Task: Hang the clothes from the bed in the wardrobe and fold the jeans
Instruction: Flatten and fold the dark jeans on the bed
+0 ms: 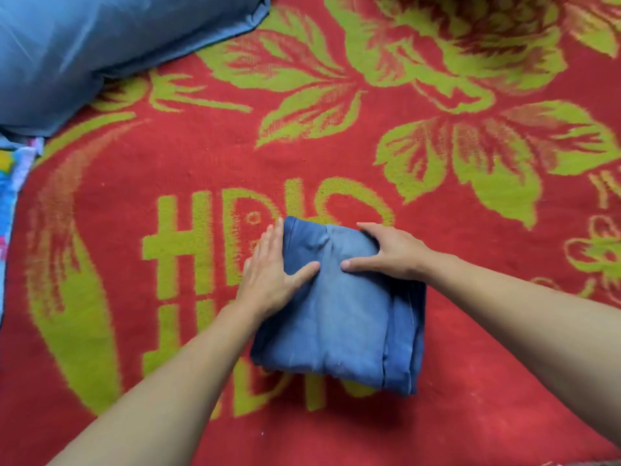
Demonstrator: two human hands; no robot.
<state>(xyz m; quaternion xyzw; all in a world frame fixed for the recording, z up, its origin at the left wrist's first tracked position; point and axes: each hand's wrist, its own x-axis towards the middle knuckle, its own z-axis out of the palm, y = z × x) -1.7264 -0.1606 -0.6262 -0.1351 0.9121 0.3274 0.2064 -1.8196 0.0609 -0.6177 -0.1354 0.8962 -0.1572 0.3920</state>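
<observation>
The blue jeans (339,317) lie folded into a compact rectangle on the red blanket with green flowers (336,156) that covers the bed. My left hand (272,267) lies flat against the bundle's left edge, fingers straight, thumb resting on top of the denim. My right hand (389,250) rests on the bundle's far right corner, thumb stretched across the top and fingers bent over the far edge. No other clothes are in view.
A blue pillow (100,48) lies at the far left corner of the bed. A strip of patterned sheet (13,183) shows along the left edge beyond the blanket.
</observation>
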